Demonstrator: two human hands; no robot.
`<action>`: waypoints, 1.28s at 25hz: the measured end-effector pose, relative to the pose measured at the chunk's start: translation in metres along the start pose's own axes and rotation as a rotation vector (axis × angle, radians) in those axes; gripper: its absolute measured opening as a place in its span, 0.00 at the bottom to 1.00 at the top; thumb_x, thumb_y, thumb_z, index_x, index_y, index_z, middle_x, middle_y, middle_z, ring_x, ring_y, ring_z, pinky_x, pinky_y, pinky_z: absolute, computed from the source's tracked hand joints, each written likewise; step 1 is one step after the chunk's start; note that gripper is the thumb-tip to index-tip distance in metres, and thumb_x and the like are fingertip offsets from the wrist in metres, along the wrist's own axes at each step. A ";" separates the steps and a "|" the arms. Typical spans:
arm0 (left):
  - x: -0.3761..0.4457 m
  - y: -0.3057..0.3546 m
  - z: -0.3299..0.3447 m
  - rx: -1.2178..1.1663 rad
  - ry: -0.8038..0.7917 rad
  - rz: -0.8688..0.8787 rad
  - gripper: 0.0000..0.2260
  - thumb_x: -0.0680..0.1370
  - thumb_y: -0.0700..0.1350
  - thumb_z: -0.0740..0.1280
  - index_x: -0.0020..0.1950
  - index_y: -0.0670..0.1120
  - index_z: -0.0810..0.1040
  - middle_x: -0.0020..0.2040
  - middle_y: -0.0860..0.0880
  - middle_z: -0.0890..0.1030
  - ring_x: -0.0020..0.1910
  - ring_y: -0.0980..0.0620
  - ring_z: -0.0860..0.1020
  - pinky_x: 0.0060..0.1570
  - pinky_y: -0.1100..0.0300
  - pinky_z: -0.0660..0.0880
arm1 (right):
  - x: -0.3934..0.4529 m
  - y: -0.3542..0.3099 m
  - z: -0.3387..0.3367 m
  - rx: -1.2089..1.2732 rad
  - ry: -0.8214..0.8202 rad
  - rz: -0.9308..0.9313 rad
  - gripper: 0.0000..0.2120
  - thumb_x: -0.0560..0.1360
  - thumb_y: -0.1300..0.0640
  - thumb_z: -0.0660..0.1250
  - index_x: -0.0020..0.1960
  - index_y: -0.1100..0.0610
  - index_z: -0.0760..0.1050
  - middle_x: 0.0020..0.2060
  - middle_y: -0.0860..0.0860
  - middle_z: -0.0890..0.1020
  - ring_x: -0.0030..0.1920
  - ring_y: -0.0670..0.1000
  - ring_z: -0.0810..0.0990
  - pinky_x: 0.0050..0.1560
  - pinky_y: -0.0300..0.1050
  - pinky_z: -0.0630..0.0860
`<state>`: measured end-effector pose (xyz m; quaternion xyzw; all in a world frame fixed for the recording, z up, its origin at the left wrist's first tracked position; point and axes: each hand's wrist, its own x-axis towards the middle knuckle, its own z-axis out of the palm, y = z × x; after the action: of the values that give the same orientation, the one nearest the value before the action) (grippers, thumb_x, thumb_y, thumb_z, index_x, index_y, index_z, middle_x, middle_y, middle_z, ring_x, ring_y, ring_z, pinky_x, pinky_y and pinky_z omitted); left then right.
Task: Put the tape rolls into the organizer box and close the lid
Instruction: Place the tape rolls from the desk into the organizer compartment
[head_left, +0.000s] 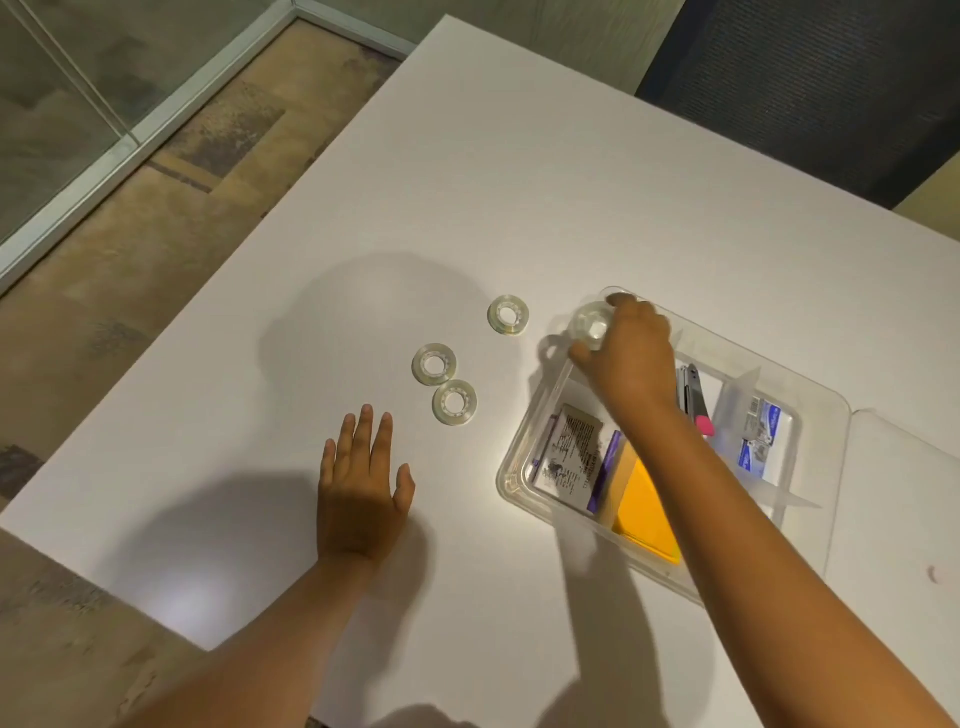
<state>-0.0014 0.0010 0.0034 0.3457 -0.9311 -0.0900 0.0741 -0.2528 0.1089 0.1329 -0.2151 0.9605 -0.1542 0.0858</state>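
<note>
Three clear tape rolls lie flat on the white table: one (508, 315) just left of the box, and two touching each other, the upper (435, 364) and the lower (454, 402). My right hand (626, 353) holds a fourth tape roll (589, 326) over the far left corner of the clear organizer box (519, 470). My left hand (363, 483) rests flat on the table, fingers spread, below the pair of rolls. The box's clear lid (893, 499) lies open to the right.
Inside the box are a printed packet (569, 457), a yellow pad (649, 517), a stapler with a pink end (695, 400) and small staple boxes (758, 436). A dark chair (810, 83) stands beyond the table's far edge. The table's left edge drops to carpet.
</note>
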 end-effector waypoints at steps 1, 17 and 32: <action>0.000 0.000 0.000 0.000 -0.005 -0.003 0.24 0.75 0.48 0.54 0.70 0.42 0.65 0.71 0.40 0.65 0.70 0.42 0.63 0.67 0.45 0.59 | 0.005 0.010 -0.003 0.013 -0.002 0.060 0.28 0.71 0.54 0.70 0.66 0.62 0.66 0.61 0.61 0.73 0.63 0.61 0.69 0.57 0.52 0.70; 0.005 0.001 -0.009 -0.041 -0.133 -0.059 0.27 0.72 0.50 0.52 0.70 0.43 0.65 0.71 0.40 0.65 0.70 0.41 0.63 0.66 0.44 0.59 | 0.037 0.035 0.037 -0.071 -0.157 0.192 0.24 0.72 0.52 0.70 0.60 0.66 0.68 0.56 0.63 0.77 0.57 0.63 0.76 0.52 0.51 0.75; 0.005 0.004 -0.011 -0.021 -0.137 -0.053 0.26 0.72 0.49 0.54 0.69 0.42 0.66 0.70 0.40 0.67 0.69 0.41 0.65 0.65 0.44 0.62 | -0.057 -0.066 0.065 0.220 -0.256 -0.149 0.31 0.70 0.51 0.71 0.68 0.60 0.64 0.62 0.58 0.72 0.63 0.58 0.70 0.59 0.47 0.69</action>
<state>-0.0055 0.0000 0.0151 0.3626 -0.9234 -0.1252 0.0114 -0.1616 0.0606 0.0999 -0.2927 0.9006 -0.2355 0.2187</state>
